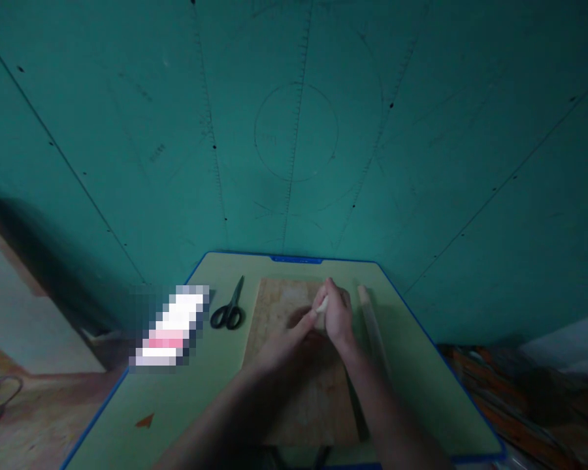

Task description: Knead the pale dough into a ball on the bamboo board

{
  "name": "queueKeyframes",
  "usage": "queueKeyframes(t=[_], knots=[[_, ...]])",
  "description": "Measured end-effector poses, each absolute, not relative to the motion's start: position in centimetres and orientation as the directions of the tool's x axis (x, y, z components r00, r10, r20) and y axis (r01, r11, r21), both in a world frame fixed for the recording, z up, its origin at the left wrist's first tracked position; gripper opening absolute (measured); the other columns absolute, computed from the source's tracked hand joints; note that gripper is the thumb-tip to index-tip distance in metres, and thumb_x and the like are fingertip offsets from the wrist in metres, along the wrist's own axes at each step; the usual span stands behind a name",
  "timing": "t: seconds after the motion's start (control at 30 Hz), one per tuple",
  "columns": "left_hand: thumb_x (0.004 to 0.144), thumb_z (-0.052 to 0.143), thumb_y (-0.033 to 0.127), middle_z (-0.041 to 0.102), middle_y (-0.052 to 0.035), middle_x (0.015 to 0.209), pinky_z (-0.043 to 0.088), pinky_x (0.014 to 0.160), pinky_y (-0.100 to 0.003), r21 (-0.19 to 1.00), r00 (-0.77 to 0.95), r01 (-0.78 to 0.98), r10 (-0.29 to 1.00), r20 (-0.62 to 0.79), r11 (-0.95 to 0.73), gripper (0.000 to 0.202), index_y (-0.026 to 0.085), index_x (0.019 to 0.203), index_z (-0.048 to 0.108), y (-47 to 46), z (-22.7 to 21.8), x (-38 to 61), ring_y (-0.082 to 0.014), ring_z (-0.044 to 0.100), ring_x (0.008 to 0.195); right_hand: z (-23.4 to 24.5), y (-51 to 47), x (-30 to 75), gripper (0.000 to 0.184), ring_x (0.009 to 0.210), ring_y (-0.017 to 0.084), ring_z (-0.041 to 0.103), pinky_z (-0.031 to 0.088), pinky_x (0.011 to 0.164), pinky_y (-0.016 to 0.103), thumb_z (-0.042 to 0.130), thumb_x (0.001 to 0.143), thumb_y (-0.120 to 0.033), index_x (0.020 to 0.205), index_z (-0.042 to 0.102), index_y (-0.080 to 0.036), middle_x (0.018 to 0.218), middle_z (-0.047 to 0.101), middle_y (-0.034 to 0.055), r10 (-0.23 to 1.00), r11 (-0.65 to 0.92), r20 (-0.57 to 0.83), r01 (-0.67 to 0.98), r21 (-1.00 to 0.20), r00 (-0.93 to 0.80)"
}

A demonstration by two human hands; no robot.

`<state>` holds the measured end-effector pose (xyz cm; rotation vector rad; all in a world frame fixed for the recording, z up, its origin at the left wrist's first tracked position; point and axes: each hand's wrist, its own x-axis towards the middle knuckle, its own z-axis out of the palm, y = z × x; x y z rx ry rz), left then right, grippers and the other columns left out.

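Observation:
Above the far part of a wooden board [274, 313], both my hands meet around a small whitish piece that looks like dough [322, 305]. My left hand [301, 325] comes in from the lower left, its thumb and fingers pinched at the piece. Curled round the other side of it, my right hand [339, 314] is closed, with its thumb pointing up. Most of the piece is hidden by my fingers. A long pale stick like a rolling pin [371, 320] lies just right of the board, partly covered by my right forearm.
Black-handled scissors [230, 314] lie left of the board on a pale green table [200, 398] with a blue rim. A bright, pixelated item [171, 329] sits at the left edge. Near the front left is a small brown scrap [145, 421]. A green wall [294, 130] rises behind.

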<state>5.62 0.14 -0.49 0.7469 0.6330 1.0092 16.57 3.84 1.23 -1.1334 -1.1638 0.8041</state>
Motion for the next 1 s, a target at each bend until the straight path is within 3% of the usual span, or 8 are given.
queueKeyframes(t=[0.17,0.23,0.3,0.43,0.67,0.8,0.9,1.0], knots=[[0.077,0.077,0.038,0.071,-0.0090,0.086,0.048,0.066,-0.024,0.778,0.335,-0.552,0.934,-0.121,0.298,0.038,0.010,0.101,0.070,1.1,-0.5,4.5,-0.0167,0.065,0.072,0.6,3.2,16.7,0.048,0.082,0.019,0.066,0.052,0.072,0.031,0.032,0.094,-0.058,0.081,0.063,-0.023,0.086,0.072,0.0035,0.937,0.340,0.342,0.041,-0.940,0.074],[0.080,0.074,0.038,0.071,-0.0098,0.081,0.049,0.065,-0.024,0.737,0.394,-0.555,0.902,-0.176,0.386,0.035,0.009,0.099,0.069,1.4,-0.2,4.0,-0.0159,0.065,0.067,0.5,3.1,17.0,0.043,0.104,0.020,0.065,0.052,0.085,0.033,0.034,0.096,-0.054,0.097,0.064,-0.023,0.112,0.071,0.0059,0.930,0.366,0.366,0.018,-0.930,-0.006],[0.085,0.067,0.041,0.069,-0.0104,0.076,0.049,0.060,-0.024,0.686,0.493,-0.535,0.841,-0.221,0.494,0.034,0.009,0.097,0.067,1.3,0.1,3.7,-0.0153,0.064,0.061,0.6,3.2,17.4,0.042,0.109,0.021,0.065,0.052,0.087,0.036,0.034,0.096,-0.052,0.102,0.063,-0.023,0.121,0.069,0.0072,0.932,0.361,0.361,-0.020,-0.932,-0.032],[0.090,0.057,0.044,0.068,-0.0092,0.074,0.044,0.050,-0.021,0.620,0.559,-0.528,0.787,-0.260,0.580,0.034,0.011,0.096,0.066,0.6,0.3,4.1,-0.0118,0.057,0.051,1.3,3.0,17.9,0.037,0.098,0.023,0.069,0.053,0.084,0.037,0.038,0.094,-0.045,0.086,0.065,-0.022,0.100,0.075,0.0074,0.927,0.374,0.368,-0.104,-0.922,0.078],[0.088,0.047,0.063,0.053,-0.0026,0.049,0.029,0.042,-0.022,0.802,0.454,-0.415,0.862,-0.227,0.430,0.053,0.014,0.075,0.063,-0.3,-1.1,5.7,-0.0117,0.045,0.043,2.1,0.5,16.2,0.038,0.081,0.022,0.068,0.052,0.076,0.035,0.044,0.091,-0.042,0.064,0.064,-0.023,0.073,0.070,0.0044,0.854,0.519,0.518,0.003,-0.855,0.043],[0.084,0.055,0.058,0.059,-0.0028,0.062,0.035,0.050,-0.025,0.888,0.474,-0.309,0.865,-0.166,0.341,0.044,0.015,0.084,0.065,-0.7,-1.3,5.4,-0.0143,0.049,0.053,2.6,0.7,16.3,0.043,0.055,0.018,0.059,0.049,0.061,0.033,0.046,0.090,-0.039,0.050,0.053,-0.023,0.050,0.056,0.0001,0.867,0.487,0.451,-0.173,-0.856,0.210],[0.078,0.068,0.047,0.066,-0.0053,0.087,0.041,0.064,-0.027,0.984,0.471,-0.143,0.881,-0.029,0.109,0.042,0.016,0.107,0.066,-1.0,-0.5,4.7,-0.0185,0.056,0.072,3.0,1.2,16.9,0.051,0.042,0.016,0.050,0.046,0.050,0.032,0.043,0.091,-0.042,0.043,0.042,-0.025,0.039,0.044,-0.0020,0.920,0.382,0.321,-0.333,-0.862,0.223],[0.072,0.075,0.047,0.067,-0.0070,0.094,0.041,0.068,-0.028,0.983,0.429,0.126,0.901,0.068,-0.134,0.054,0.016,0.115,0.064,-1.2,0.5,4.2,-0.0216,0.057,0.079,3.4,1.4,17.1,0.053,0.035,0.014,0.043,0.042,0.044,0.031,0.046,0.089,-0.046,0.041,0.037,-0.025,0.035,0.039,-0.0031,0.955,0.292,0.238,-0.406,-0.866,0.178]])
